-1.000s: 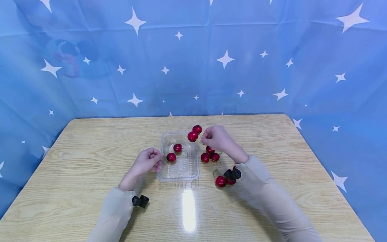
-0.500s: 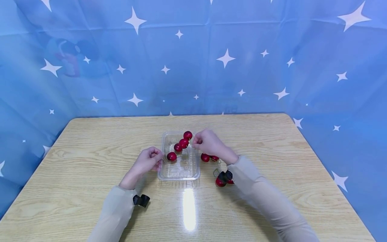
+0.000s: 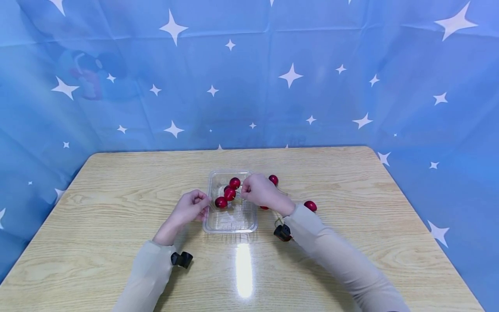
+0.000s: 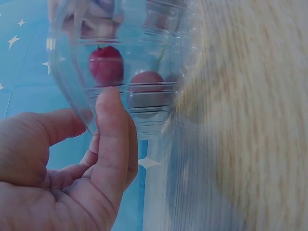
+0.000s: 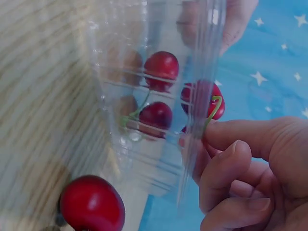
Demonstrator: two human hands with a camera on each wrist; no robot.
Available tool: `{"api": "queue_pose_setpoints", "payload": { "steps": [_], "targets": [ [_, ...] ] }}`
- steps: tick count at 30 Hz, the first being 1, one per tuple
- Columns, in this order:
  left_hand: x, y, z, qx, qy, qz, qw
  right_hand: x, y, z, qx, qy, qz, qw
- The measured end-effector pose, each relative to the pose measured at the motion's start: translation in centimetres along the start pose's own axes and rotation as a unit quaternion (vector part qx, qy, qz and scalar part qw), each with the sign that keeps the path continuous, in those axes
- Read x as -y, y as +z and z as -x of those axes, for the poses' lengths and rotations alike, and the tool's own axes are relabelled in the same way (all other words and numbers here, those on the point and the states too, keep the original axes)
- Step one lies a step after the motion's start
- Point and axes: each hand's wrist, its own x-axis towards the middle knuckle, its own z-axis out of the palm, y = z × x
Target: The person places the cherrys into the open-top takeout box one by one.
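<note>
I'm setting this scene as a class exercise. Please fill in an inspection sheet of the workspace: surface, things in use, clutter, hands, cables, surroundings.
Surface: wood-grain table, with a bright reflection near the person.
Things in use: clear plastic tray with cherries inside; loose cherries on the table to its right, some partly hidden.
Clutter: nothing seen.
Hands: left hand pinches the tray's left rim; right hand pinches a green stem, its held cherries over the tray.
Cables: nothing seen.
Surroundings: blue backdrop with white stars behind the table.
</note>
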Motion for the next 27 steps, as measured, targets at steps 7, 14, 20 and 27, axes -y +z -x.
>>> {"api": "queue_pose_setpoints", "payload": {
  "steps": [7, 14, 20, 27],
  "targets": [
    [0.00, 0.04, 0.00, 0.002, 0.002, 0.002, 1.0000, 0.33, 0.65, -0.27, -0.004, 0.003, 0.034, 0.999],
    [0.02, 0.03, 0.00, 0.003, 0.002, 0.001, 1.0000, 0.51, 0.87, -0.47, -0.001, 0.011, 0.072, 0.997],
    [0.01, 0.00, 0.05, 0.003, 0.007, -0.004, 1.0000, 0.53, 1.02, -0.59, -0.007, 0.016, 0.076, 0.997],
    [-0.01, 0.03, 0.06, 0.003, 0.009, 0.002, 1.0000, 0.44, 1.02, -0.56, -0.014, 0.031, 0.058, 0.998]
  ]
}}
